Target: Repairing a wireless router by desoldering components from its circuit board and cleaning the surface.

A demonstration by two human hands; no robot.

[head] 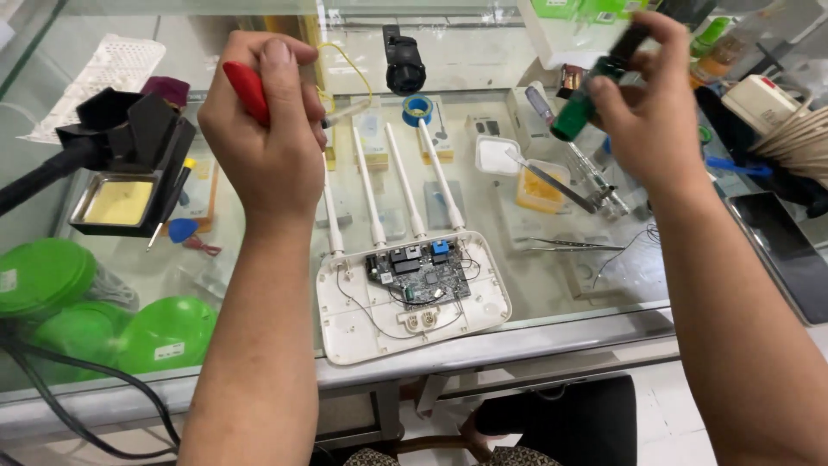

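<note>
2 hands raised above opened router (412,293) on glass tabletop (595,293): left hand (263,129) fisted around red-handled tool (248,91), right hand (651,103) pinching green tube (580,108); steady both.

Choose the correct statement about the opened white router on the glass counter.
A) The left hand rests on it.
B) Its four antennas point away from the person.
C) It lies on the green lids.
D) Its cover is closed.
B: the opened white router shows its circuit board, and its four antennas extend away from the person across the glass counter.
</note>
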